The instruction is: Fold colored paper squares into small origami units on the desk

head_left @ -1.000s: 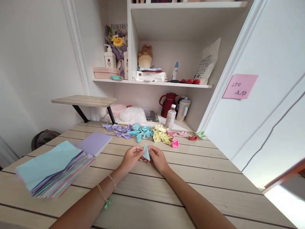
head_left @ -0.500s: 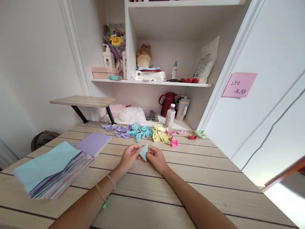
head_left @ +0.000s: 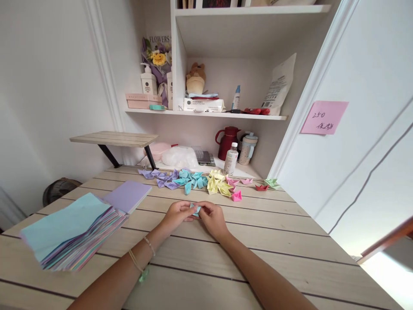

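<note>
A small piece of folded light-blue paper point(head_left: 195, 211) is held between my two hands, just above the middle of the table. My left hand point(head_left: 178, 215) pinches it from the left, with the thumb lying across its front. My right hand point(head_left: 211, 216) grips its right side with fingers curled, hiding part of it. Beyond my hands lies a row of folded paper boats: purple ones point(head_left: 167, 179), blue ones point(head_left: 194, 180), yellow ones point(head_left: 219, 184), pink ones point(head_left: 237, 196), a red one point(head_left: 261, 188) and a green one point(head_left: 272, 183).
To the left a fanned stack of coloured paper point(head_left: 69, 230) lies beside a purple pad of paper point(head_left: 128, 194). A small raised wooden shelf point(head_left: 114, 138) stands at the back left. A plastic bottle point(head_left: 230, 159) and a red jug point(head_left: 226, 143) stand at the table's back.
The blue paper has gone from an upright triangle to a smaller, lower shape, more covered by my fingers. My left thumb now lies over it. The view has tilted slightly upward.
</note>
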